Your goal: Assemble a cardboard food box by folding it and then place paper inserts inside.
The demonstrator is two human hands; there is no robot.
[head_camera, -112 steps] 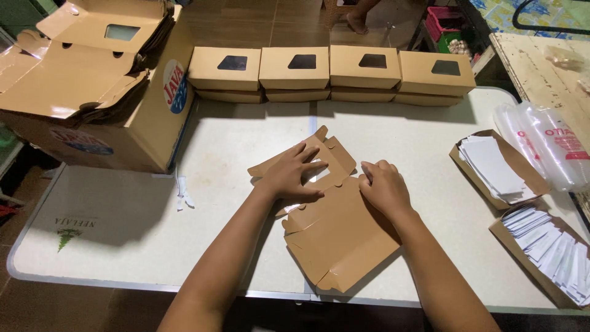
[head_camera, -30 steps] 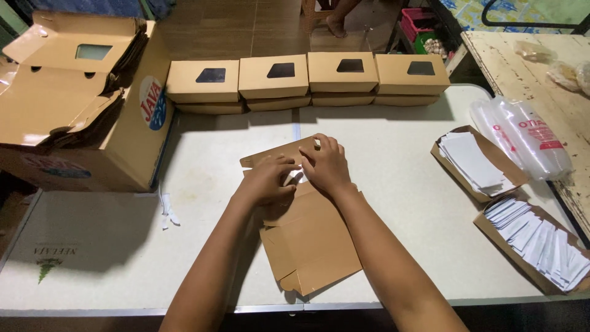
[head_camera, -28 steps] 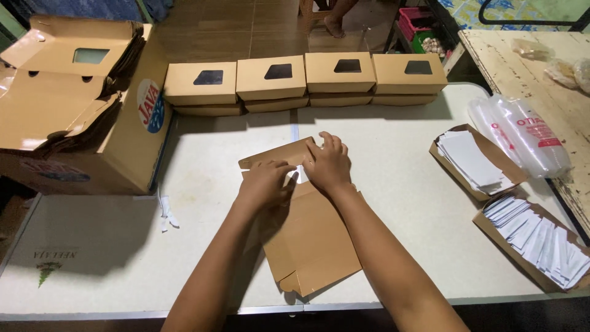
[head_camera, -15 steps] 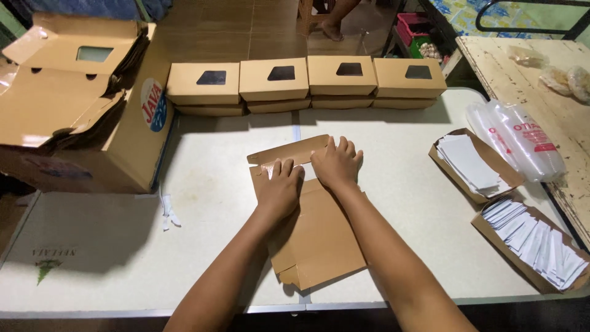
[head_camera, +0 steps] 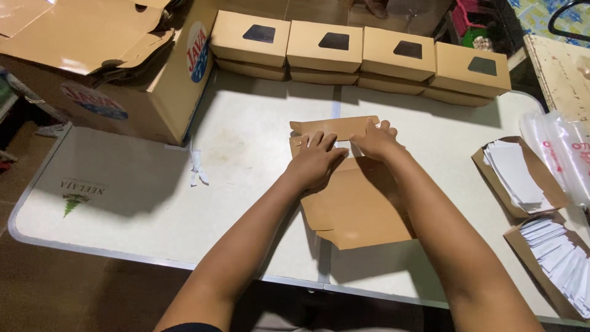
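— Broadly, what is seen, from the biggest thing down?

— A pale folding table (head_camera: 153,203) with a metal rim fills the view; bare room is left along its near left part and behind the work. At its far left corner a large corrugated carton (head_camera: 123,74) stands with its flaps open. Along the far edge a row of finished kraft boxes (head_camera: 362,58), each with a dark window in the lid, is lined up two layers high.

— And at the centre?

— A flat kraft box blank (head_camera: 356,203) is laid near the table's front edge, smooth and matte, with its far flap folded up. It is pressed down by the left hand (head_camera: 314,161), fingers spread flat on the card. The folded flap is pinched by the right hand (head_camera: 376,140), fingers curled over its edge.

— On the right side?

— Two shallow cardboard trays of white paper slips (head_camera: 516,175) are set by the right edge, beside a crinkled clear plastic bag (head_camera: 562,154). A torn white scrap (head_camera: 196,169) is left near the carton.
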